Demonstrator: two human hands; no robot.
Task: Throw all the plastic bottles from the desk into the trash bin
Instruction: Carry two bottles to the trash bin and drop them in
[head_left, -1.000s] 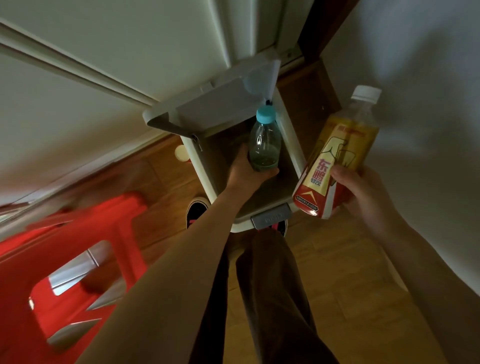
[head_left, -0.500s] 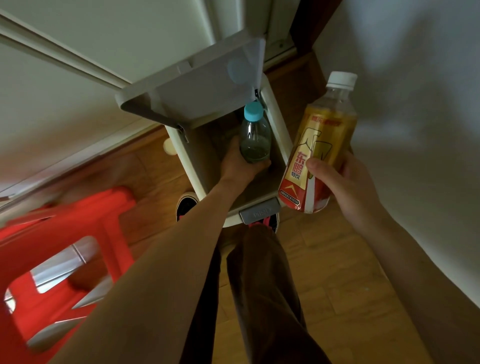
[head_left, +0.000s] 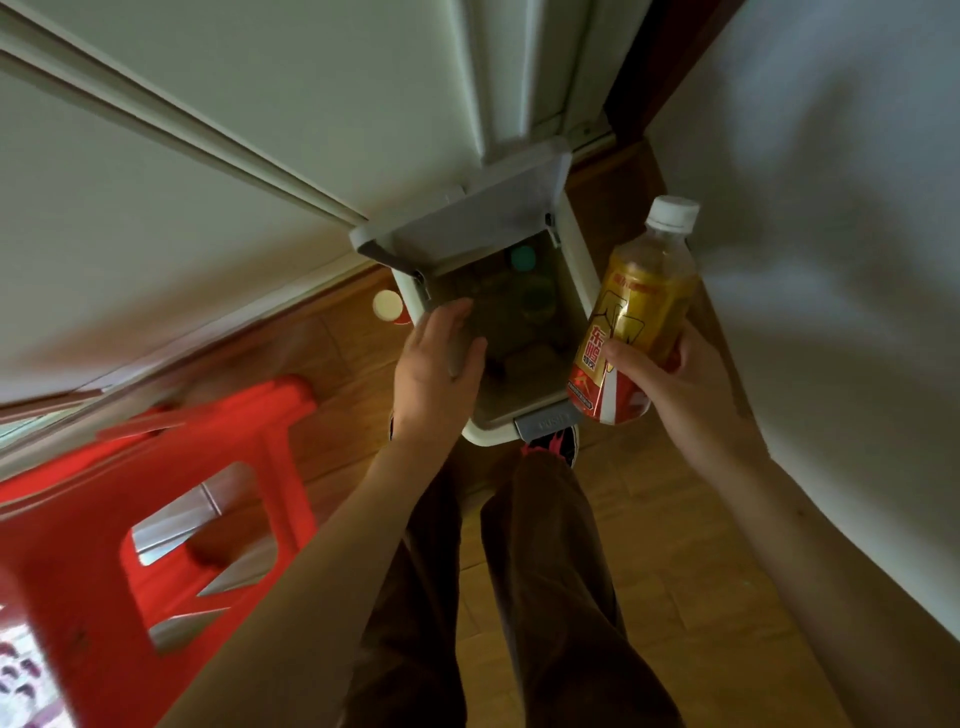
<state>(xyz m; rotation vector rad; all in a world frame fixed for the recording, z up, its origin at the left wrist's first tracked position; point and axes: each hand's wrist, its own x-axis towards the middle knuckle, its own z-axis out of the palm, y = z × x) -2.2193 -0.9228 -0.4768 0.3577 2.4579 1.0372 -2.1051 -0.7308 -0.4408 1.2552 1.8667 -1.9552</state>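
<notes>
A white pedal trash bin stands on the wooden floor with its lid tilted up. Deep inside lies a clear bottle with a teal cap, dim in the shadow. My left hand hovers over the bin's left rim, fingers apart and holding nothing. My right hand grips a yellow drink bottle with a red-and-gold label and a white cap, held upright just right of the bin's opening.
A red plastic stool stands at the left. A small white-capped red object lies on the floor beside the bin. My foot rests on the bin's pedal. White walls close in behind and at the right.
My left hand let go of the teal-capped bottle, which dropped into the bin. The hand now hovers with fingers apart above the rim. The yellow bottle stays in my right hand.
</notes>
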